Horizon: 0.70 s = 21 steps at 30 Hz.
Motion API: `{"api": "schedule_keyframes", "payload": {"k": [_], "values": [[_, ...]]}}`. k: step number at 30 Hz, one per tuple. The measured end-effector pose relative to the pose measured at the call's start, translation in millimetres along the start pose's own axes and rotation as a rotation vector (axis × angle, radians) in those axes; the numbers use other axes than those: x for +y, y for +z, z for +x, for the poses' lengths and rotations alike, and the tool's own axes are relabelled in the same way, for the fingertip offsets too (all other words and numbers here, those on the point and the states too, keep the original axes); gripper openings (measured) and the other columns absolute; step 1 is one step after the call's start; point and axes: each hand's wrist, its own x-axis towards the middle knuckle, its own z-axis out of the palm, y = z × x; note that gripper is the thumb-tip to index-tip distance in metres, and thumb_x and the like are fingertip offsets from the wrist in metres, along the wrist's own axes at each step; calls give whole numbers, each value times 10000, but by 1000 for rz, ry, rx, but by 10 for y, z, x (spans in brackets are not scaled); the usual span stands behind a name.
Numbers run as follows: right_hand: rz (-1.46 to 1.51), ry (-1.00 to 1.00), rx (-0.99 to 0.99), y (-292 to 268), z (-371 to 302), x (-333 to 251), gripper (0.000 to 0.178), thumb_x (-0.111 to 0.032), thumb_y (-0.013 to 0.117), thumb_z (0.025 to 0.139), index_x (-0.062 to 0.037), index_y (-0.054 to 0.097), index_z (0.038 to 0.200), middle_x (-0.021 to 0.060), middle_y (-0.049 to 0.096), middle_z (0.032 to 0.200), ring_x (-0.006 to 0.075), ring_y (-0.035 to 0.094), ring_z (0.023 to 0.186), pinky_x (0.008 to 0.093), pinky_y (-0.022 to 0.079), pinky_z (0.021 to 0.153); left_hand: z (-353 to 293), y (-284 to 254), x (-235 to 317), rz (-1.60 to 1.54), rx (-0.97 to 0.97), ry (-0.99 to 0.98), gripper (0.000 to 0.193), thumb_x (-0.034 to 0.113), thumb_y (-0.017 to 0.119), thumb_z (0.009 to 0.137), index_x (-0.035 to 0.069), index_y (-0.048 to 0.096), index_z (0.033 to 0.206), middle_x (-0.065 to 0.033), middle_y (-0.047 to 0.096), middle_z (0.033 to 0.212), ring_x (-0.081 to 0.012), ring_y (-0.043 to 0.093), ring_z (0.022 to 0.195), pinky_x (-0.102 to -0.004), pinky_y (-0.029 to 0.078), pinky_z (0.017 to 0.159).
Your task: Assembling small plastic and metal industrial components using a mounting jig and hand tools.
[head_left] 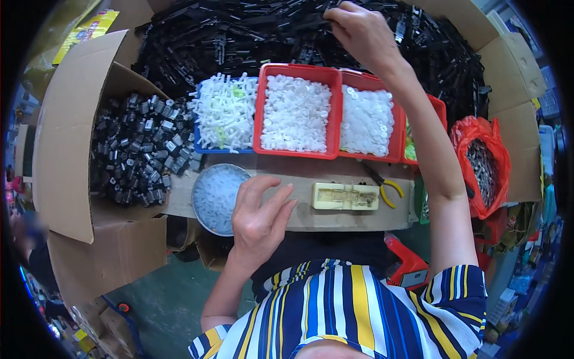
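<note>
Right hand (365, 37): raised over a wide heap of long, thin, glossy black plastic parts (239, 42) in the large brown cardboard box (519, 157) at the far side. Fingers bent inward, tips at a dark piece; cannot tell whether it is gripped.

Left hand (258, 220): near edge of the brown bench surface (281, 169), just beside a round grey bowl (195, 200) of small translucent pieces. Fingers half curled, thumb a little below the fingertips; cannot tell whether anything small is held.

Containers, behind the bench, left to right: 1 blue tray (227, 150) of white stick-shaped parts; 1 red plastic bin (259, 113) of small white pieces; 1 second red bin (397, 134) of flat white discs; 1 further red bin (442, 110), partly hidden by the right forearm.

Bench: 1 cream rectangular grooved block (345, 197); 1 pair of yellow-handled pliers (391, 194), at its right end.

Flanks: left, 1 open cardboard carton (69, 140) of chunky black parts (140, 149); right, 1 red plastic bag (503, 170) of small greyish pieces.
</note>
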Motion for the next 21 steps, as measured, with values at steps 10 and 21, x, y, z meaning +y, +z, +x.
{"api": "schedule_keyframes", "payload": {"k": [10,21], "values": [[378,-221,-255,-1339,-734,-698,129,-8,739,802,8,706,926,129,650,934,279,699,847,346,571,700,307,256,387,-399,-107,-211,585,46,816,743,10,599,1284,-125,636,1122,-163,620,823,-286,498,673],[673,115,-184,-1275,-1667,-1163,237,-138,738,820,-39,651,1018,106,617,999,273,650,863,360,515,710,-36,697,395,-1398,-47,-734,278,4,663,923,1,626,1198,-79,654,1080,-133,677,866,-253,571,778]]}}
